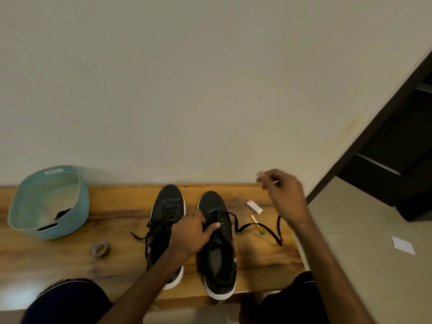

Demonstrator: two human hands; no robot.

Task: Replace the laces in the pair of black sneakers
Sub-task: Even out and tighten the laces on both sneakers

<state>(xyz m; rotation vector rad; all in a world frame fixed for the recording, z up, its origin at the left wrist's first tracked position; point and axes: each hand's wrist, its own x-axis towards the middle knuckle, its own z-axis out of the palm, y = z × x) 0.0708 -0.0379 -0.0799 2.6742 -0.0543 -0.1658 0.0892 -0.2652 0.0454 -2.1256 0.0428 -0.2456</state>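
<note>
The left hand [190, 232] grips the sneaker [219, 260] at its eyelets to pin it down — the loose lace [279, 230] trails toward the raised right hand [284, 195], its grip blurred beyond telling.

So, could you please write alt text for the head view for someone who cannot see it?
A person's left hand grips a black sneaker on a wooden bench while its loose lace trails right; the blurred right hand is raised. A second sneaker, tape roll, small box and teal basket sit nearby.
</note>
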